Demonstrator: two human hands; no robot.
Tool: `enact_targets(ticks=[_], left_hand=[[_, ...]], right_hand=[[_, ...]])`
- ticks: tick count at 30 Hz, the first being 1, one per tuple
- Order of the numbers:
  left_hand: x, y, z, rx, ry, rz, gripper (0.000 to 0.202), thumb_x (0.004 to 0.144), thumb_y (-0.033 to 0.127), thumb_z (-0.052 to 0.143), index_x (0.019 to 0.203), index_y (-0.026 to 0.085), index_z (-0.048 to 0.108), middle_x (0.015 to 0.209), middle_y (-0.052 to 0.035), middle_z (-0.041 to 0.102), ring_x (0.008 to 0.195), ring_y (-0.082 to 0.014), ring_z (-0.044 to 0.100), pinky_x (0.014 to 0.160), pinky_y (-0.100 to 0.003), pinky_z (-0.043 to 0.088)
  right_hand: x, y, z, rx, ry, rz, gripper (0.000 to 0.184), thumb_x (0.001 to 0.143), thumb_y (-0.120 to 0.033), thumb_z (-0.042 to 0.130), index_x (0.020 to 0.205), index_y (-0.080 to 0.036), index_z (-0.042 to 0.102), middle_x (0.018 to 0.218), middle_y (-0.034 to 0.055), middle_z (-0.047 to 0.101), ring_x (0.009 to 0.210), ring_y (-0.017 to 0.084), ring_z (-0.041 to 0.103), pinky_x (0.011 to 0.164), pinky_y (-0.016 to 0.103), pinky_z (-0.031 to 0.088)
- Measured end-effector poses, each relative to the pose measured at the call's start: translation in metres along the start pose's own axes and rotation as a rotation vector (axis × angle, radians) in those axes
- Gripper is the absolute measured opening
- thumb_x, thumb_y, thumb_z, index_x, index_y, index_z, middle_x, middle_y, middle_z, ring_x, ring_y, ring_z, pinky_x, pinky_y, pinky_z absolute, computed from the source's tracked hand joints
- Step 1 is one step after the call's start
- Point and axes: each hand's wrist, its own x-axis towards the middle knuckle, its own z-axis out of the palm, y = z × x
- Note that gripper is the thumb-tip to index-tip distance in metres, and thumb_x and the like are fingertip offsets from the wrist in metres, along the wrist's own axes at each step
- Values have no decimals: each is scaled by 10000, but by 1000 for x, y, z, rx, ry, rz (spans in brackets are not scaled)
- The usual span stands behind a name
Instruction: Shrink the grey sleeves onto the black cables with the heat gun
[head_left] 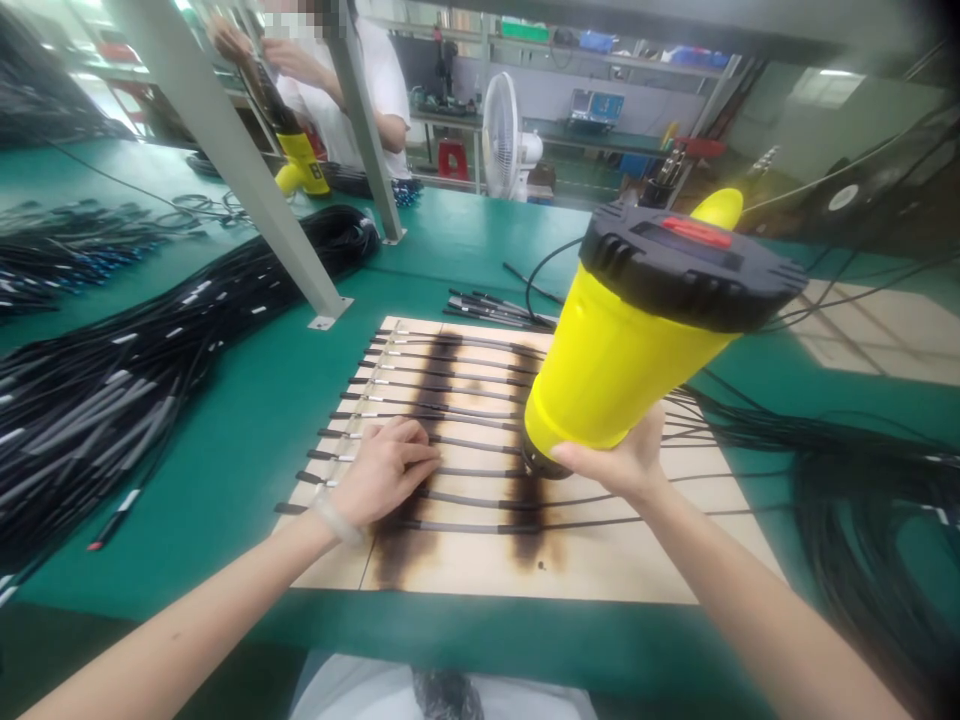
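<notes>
My right hand (626, 462) grips a yellow heat gun (645, 320) with a black rear cap, its nozzle pointing down at a wooden board (600, 565) with two scorched dark stripes. Several thin black cables (450, 385) lie in parallel rows across the board. My left hand (386, 470) rests on the cables at the board's left side, fingers curled and pressing down on them.
A large bundle of black cables (112, 390) lies on the green table (247, 420) at left, more cables (847, 460) at right. A slanted metal post (225, 150) stands behind the board. Another person (330, 80) across the table holds a similar yellow tool (300, 165). A white fan (502, 135) stands beyond.
</notes>
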Motion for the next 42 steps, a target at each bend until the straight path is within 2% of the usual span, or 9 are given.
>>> enact_targets(ticks=[11, 18, 28, 32, 37, 42], left_hand=[[2, 2, -1, 0, -6, -7, 242, 877, 357, 469, 852, 269, 693, 849, -13, 564, 824, -154, 482, 752, -331, 270], [1, 1, -1, 7, -7, -8, 231, 876, 349, 474, 849, 273, 691, 850, -9, 564, 827, -155, 483, 752, -333, 268], [-2, 5, -3, -5, -4, -7, 221, 872, 304, 478, 833, 261, 691, 851, -11, 568, 827, -155, 483, 759, -334, 267], [-7, 9, -3, -21, -8, -3, 218, 872, 299, 479, 829, 254, 687, 858, -13, 572, 844, -158, 487, 740, -327, 266], [-13, 16, -3, -15, -4, 4, 224, 872, 316, 480, 816, 253, 687, 834, -13, 571, 831, -162, 487, 731, -327, 266], [-21, 16, -3, -27, 50, 17, 220, 872, 309, 481, 820, 255, 688, 843, -14, 574, 837, -163, 487, 736, -326, 278]], right_hand=[[5, 6, 2, 15, 26, -12, 444, 564, -193, 781, 948, -186, 560, 766, 11, 661, 722, 189, 649, 618, 274, 566], [6, 14, 0, 28, 45, -5, 482, 530, -221, 801, 948, -203, 562, 816, 20, 653, 734, 195, 643, 636, 312, 570], [-1, 6, -5, 2, 54, 19, 453, 536, -232, 793, 923, -184, 562, 752, 15, 655, 702, 190, 638, 601, 290, 558], [-8, 1, -7, -20, 82, 34, 482, 497, -216, 807, 912, -191, 563, 796, 17, 653, 722, 188, 634, 621, 288, 557], [-14, -12, 9, 99, -32, -2, 378, 583, -194, 759, 910, -227, 572, 777, -6, 652, 680, 164, 633, 612, 269, 558], [-23, -18, 16, 82, -58, 37, 455, 557, -220, 780, 948, -227, 547, 818, 3, 657, 686, 173, 638, 625, 278, 562]])
